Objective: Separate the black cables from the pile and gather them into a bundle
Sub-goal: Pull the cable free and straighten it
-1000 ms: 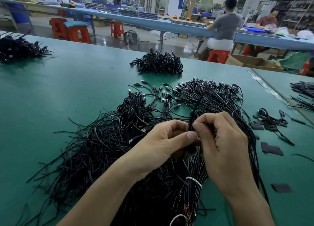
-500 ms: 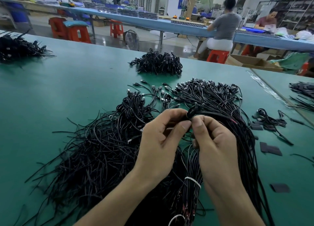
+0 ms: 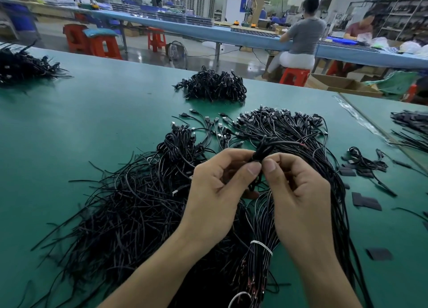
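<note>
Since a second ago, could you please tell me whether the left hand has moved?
Yes: the left hand has shifted slightly up the picture, toward the far cable pile.

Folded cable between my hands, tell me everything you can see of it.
The folded cable is thin, black and plastic-sheathed by its look, doubled into a small tight hank. The left hand and right hand both pinch its lower part between thumb and fingers, above the loose cable pile. One strand juts right, ending in a reddish tip.
</note>
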Motion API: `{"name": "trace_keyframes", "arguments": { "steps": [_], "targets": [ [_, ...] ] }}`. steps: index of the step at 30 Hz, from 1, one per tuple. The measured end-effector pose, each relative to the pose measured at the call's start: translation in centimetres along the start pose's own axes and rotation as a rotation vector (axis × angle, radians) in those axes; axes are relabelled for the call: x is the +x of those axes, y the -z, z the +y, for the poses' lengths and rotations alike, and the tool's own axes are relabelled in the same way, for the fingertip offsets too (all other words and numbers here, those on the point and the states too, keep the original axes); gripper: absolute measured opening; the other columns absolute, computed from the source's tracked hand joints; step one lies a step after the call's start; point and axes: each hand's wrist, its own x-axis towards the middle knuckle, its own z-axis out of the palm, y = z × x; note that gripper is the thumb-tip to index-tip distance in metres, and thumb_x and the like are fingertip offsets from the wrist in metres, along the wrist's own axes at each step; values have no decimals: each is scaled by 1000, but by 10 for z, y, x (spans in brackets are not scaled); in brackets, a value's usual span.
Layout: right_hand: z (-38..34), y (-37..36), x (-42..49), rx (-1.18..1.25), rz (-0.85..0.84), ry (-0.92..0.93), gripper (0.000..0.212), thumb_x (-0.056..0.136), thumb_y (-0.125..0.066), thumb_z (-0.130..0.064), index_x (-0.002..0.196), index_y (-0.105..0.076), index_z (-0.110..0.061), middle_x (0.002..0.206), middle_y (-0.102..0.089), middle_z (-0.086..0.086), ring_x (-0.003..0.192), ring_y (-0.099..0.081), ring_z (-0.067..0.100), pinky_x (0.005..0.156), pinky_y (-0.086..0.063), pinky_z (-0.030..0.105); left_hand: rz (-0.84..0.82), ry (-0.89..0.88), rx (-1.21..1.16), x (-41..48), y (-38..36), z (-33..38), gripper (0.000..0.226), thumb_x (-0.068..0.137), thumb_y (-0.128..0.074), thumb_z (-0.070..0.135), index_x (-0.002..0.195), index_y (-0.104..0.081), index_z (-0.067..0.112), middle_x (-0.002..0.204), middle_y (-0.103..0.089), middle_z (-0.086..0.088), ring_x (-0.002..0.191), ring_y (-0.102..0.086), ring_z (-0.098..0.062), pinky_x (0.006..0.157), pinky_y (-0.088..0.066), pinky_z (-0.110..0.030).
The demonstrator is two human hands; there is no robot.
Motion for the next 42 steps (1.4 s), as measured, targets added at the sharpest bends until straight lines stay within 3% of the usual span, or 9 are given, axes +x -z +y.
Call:
{"name": "trace_keyframes", "arguments": {
  "steps": [6, 9, 13, 16, 20, 27, 35, 39, 42],
  "targets": [
    [-3, 5, 1, 106, -86, -92, 19, 86, -57, -34, 83, -68, -19, 65, -65, -14, 62, -57, -5, 59, -44, 7, 78, -213, 457, 2, 5, 2, 17, 88, -69, 32, 104, -73, 35, 104, -59, 12, 104, -58, -16, 87, -47, -22],
    [-4, 5, 2, 239, -167, -173, 19, 90, -56, -24, 78, -70, -18, 60, -59, -15, 57, -53, -3, 54, -42, 9, 117, -399, 777, 5, 13, 4, 25, 90, -65, 35, 115, -71, 32, 85, -47, 16, 79, -47, -6, 68, -37, -12],
    [-6, 6, 2, 179, -163, -129, 21, 84, -57, -35, 79, -69, -19, 59, -59, -17, 56, -52, -4, 53, -42, 8, 12, -196, 515, 3, 13, 6, 26, 93, -62, 31, 115, -73, 22, 70, -67, 12, 59, -61, -8, 52, -46, -16],
    [-2, 7, 1, 95, -154, -121, 19, 91, -58, -30, 80, -69, -18, 56, -55, -14, 51, -43, -2, 48, -36, 10, -50, -33, 345, 4, 9, 7, 24, 98, -57, 12, 113, -71, 25, 90, -75, 1, 79, -71, -18, 71, -59, -30],
    [4, 6, 1, 60, -188, -157, 20, 97, -57, -17, 80, -69, -16, 57, -57, -16, 52, -44, -4, 52, -37, 9, -41, 161, 8, 6, 11, 11, 36, 90, -42, 18, 104, -75, 19, 106, -75, -3, 101, -69, -14, 82, -53, -22],
    [4, 5, 0, 188, -295, -216, 21, 86, -63, -29, 69, -70, -20, 59, -58, -16, 56, -49, -5, 56, -41, 9, 7, 140, -248, 5, 9, 14, 23, 87, -69, 35, 100, -61, 18, 95, -74, -14, 91, -70, -28, 78, -55, -29],
    [12, 6, 1, 171, -265, -216, 26, 95, -60, -15, 80, -76, -29, 63, -67, -12, 57, -56, -5, 54, -44, 9, -4, -100, 44, 2, 4, 14, 52, 74, -81, -1, 118, -58, 18, 100, -70, 2, 92, -74, -25, 82, -58, -28],
    [18, 10, 5, 86, -149, -227, 20, 96, -61, -16, 84, -75, -24, 80, -75, 2, 75, -66, 11, 69, -55, 27, -149, -261, 320, -3, 5, 11, 29, 81, -68, 16, 110, -68, 14, 96, -73, 5, 98, -69, -24, 88, -55, -36],
    [21, 17, 10, 52, -40, -232, 20, 95, -62, -22, 77, -71, -19, 59, -64, -13, 55, -55, -2, 53, -45, 12, -206, -332, 641, -5, 7, 10, 36, 80, -68, 44, 108, -72, 23, 98, -68, 20, 101, -57, -16, 89, -47, -36]
  ]
}}
